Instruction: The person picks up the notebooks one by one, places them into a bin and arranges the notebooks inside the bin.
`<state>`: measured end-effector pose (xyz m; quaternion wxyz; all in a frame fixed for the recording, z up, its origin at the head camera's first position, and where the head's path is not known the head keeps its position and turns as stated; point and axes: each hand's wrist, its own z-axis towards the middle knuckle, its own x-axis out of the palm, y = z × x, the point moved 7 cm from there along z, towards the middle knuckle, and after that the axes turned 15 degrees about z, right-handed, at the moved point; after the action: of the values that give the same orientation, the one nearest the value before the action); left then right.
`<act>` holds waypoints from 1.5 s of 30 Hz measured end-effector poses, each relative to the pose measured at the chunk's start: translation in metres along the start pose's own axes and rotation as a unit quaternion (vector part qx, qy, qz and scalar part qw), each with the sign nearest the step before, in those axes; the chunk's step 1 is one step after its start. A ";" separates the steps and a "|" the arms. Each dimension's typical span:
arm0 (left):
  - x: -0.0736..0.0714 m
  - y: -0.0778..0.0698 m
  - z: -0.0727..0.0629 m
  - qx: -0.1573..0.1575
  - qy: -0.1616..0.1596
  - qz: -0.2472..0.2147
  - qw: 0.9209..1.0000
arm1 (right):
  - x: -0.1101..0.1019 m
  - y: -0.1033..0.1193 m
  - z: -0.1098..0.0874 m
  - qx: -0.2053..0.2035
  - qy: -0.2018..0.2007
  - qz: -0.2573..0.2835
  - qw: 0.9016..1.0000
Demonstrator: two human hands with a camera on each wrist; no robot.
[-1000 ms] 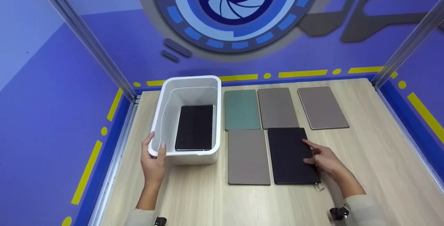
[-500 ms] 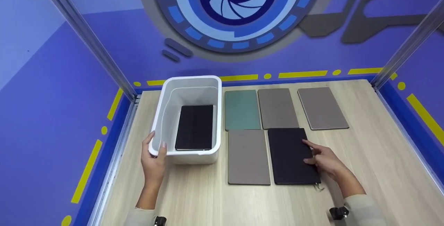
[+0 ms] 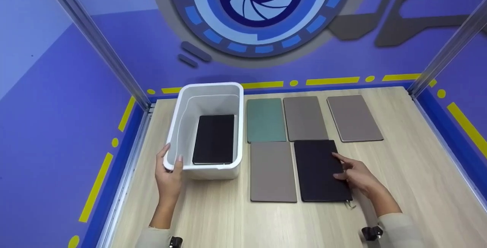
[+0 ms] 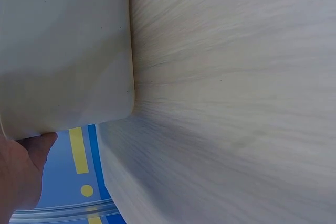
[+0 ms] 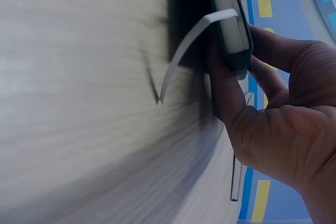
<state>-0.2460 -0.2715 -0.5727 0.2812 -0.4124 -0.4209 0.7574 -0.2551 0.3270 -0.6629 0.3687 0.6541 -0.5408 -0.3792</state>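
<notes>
A black notebook (image 3: 321, 172) with a pale ribbon (image 5: 191, 38) at its lower end is held by my right hand (image 3: 355, 175) at its right edge. In the right wrist view my thumb and fingers pinch the notebook from both faces, its page edges showing between the covers. My left hand (image 3: 167, 181) grips the near left corner of a white plastic bin (image 3: 213, 175), thumb inside the rim and fingers outside. Inside the bin lies a black notebook (image 3: 214, 139). A taupe notebook (image 3: 272, 172) lies just left of the one I hold.
Behind, a green notebook (image 3: 265, 120) and two taupe notebooks (image 3: 304, 118) form a row on the wooden table (image 3: 274, 225). Blue printed walls (image 3: 114, 61) with metal corner posts enclose the table at the back and sides.
</notes>
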 end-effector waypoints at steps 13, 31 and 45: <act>-0.002 -0.001 0.002 0.005 -0.007 0.005 1.000 | 0.000 0.001 -0.001 -0.003 0.004 -0.001 1.000; -0.002 -0.002 0.001 0.005 -0.013 0.001 1.000 | -0.002 0.002 0.000 -0.002 0.006 -0.002 1.000; -0.003 0.001 0.001 0.002 -0.014 0.006 1.000 | 0.001 -0.001 0.001 0.003 0.009 0.021 1.000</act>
<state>-0.2453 -0.2744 -0.5724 0.2714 -0.4035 -0.4209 0.7657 -0.2554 0.3265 -0.6642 0.3796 0.6471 -0.5520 -0.3640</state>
